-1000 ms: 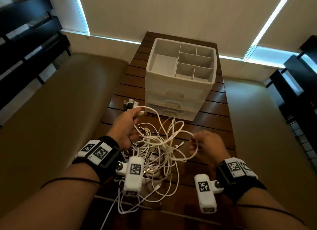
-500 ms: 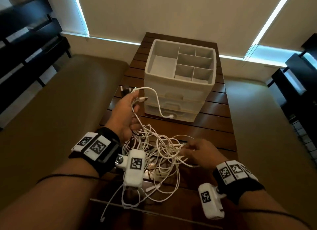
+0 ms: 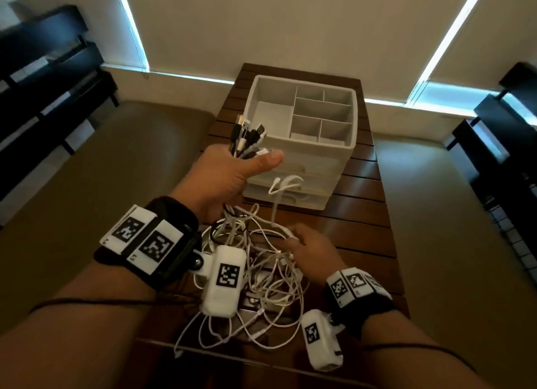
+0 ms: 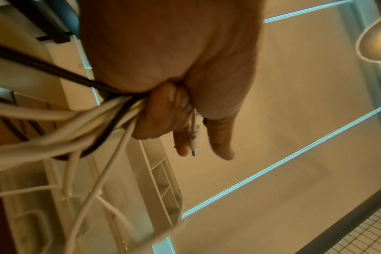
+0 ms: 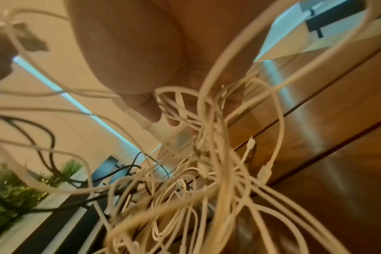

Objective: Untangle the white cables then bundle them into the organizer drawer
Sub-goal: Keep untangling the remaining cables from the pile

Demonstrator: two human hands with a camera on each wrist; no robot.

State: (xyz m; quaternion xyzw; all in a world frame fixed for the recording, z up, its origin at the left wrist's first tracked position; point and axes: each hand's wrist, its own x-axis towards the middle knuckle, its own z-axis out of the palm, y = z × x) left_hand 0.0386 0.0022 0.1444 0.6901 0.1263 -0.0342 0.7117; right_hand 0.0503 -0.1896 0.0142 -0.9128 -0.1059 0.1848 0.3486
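Observation:
My left hand (image 3: 244,165) is raised in front of the white organizer (image 3: 308,156) and grips a bunch of cable ends (image 3: 247,136), white and black, with the plugs sticking up out of the fist. In the left wrist view the fingers (image 4: 163,116) curl round the same strands (image 4: 76,130). The strands hang down into a tangle of white cables (image 3: 267,278) on the wooden table (image 3: 363,229). My right hand (image 3: 292,239) is low on the tangle, its fingertips (image 5: 154,115) pinching white strands (image 5: 207,163). One white loop (image 3: 283,185) hangs before the closed drawers.
The organizer's top tray has several empty compartments (image 3: 319,110). Padded brown benches flank the table on the left (image 3: 116,171) and right (image 3: 436,200). Black shelving stands at the far left (image 3: 43,69) and far right (image 3: 508,121).
My left hand has risen toward the organizer, pulling the cable ends up and stretching the strands. My right hand has dropped from a held loop onto the tangle.

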